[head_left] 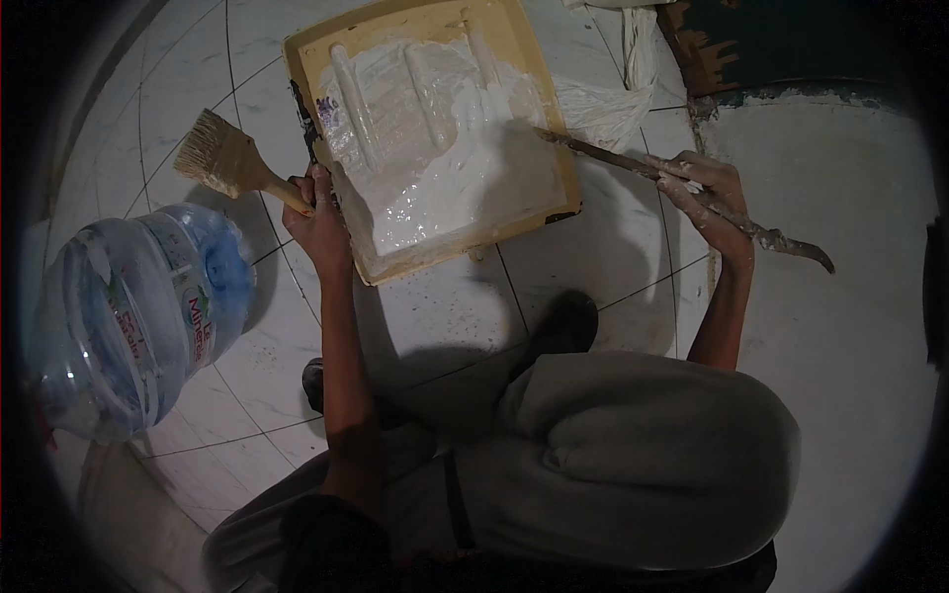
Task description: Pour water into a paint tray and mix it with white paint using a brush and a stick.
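My left hand (321,225) is closed on the handle of a wide paintbrush (225,158), whose bristles point up and left. The same hand is at the left edge of a yellow paint tray (565,163); whether it also grips the rim I cannot tell. Wet white paint (435,193) covers much of the ridged tray. On the right, my right hand (710,198) is wrapped round a long, thin, paint-smeared stick (603,153). The stick's far end reaches over the tray's right rim, and its curved near end sticks out past my wrist. White paint spots my right fingers.
A large clear blue water bottle (148,316) lies on its side at the left on the tiled floor (445,321). Crumpled white plastic (603,114) is beside the tray's upper right. A pale raised-looking surface (830,395) runs along the right. My bent knees and shoes are below.
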Action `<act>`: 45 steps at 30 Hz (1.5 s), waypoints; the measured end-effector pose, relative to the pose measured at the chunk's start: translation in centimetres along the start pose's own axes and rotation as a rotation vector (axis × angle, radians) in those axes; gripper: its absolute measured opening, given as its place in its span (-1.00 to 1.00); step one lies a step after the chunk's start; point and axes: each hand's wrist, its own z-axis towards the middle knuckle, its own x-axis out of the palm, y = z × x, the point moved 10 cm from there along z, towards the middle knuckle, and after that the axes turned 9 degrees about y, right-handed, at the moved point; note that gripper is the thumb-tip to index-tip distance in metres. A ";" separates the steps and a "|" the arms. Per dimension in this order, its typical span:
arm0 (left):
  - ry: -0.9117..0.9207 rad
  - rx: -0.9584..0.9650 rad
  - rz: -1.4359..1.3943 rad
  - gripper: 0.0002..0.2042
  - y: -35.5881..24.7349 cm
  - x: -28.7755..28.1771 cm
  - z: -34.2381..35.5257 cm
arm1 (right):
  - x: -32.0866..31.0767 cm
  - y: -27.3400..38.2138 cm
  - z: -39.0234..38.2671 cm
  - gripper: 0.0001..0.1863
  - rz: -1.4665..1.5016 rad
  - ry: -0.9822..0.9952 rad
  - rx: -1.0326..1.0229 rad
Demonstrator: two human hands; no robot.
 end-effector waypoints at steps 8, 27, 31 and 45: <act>0.003 0.023 0.036 -0.65 -0.5 -0.2 -0.1 | 5.9 -2.6 1.6 -0.77 0.082 0.152 0.029; -0.011 -0.013 -0.080 -0.64 -0.2 -0.3 -0.2 | 4.9 -3.1 0.7 -0.87 0.064 0.241 0.128; 0.010 -0.056 0.002 -0.63 0.0 0.8 0.2 | 6.9 -3.1 1.5 -0.90 0.229 0.144 0.103; 0.002 -0.087 0.095 -0.67 1.5 -0.2 0.5 | 8.9 -3.8 5.3 -0.82 0.108 0.112 -0.094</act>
